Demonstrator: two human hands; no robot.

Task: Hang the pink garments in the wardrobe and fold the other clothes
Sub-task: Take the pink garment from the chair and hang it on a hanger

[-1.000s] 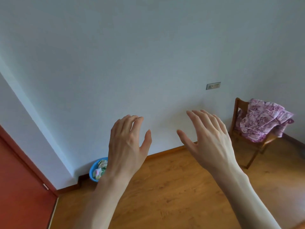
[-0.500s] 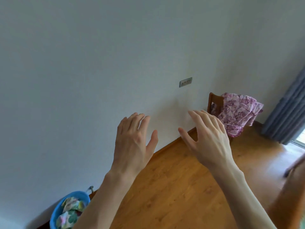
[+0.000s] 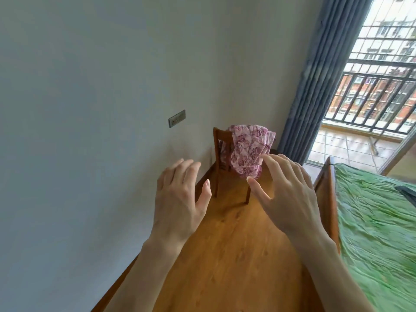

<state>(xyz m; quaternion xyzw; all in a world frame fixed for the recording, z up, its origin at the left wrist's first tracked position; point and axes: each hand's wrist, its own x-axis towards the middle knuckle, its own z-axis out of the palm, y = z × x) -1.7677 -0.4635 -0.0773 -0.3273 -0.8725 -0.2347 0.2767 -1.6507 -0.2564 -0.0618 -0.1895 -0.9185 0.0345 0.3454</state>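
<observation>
- The pink garment (image 3: 246, 149), printed with darker roses, is draped over the back and seat of a wooden chair (image 3: 221, 140) that stands against the wall, just beside the blue curtain (image 3: 315, 86).
- It looks like thin, soft cloth, bunched and gathered along the top: I judge it light, limp and not fragile, likely to slump and trail once lifted instead of keeping any shape.
- The best hold is probably the gathered upper edge on the chair back, pinched at two spread points so that it opens out for a hanger; a grab at the hanging lower hem would likely drag it over the chair.
- Both hands are raised in front of the camera and hold nothing: the left hand (image 3: 180, 203) and the right hand (image 3: 290, 192) have their fingers (image 3: 275, 164) spread and straight, well apart from the cloth though the right one overlaps it in the picture.
- Hidden or unclear: what kind of garment it is, where its neck or waistband lies, and how much of it sits on the seat behind the right hand.
- No wardrobe or hanger shows; a bed (image 3: 371, 221) with a green cover is cut off at the right edge, and a dark item on it is too clipped to name.
</observation>
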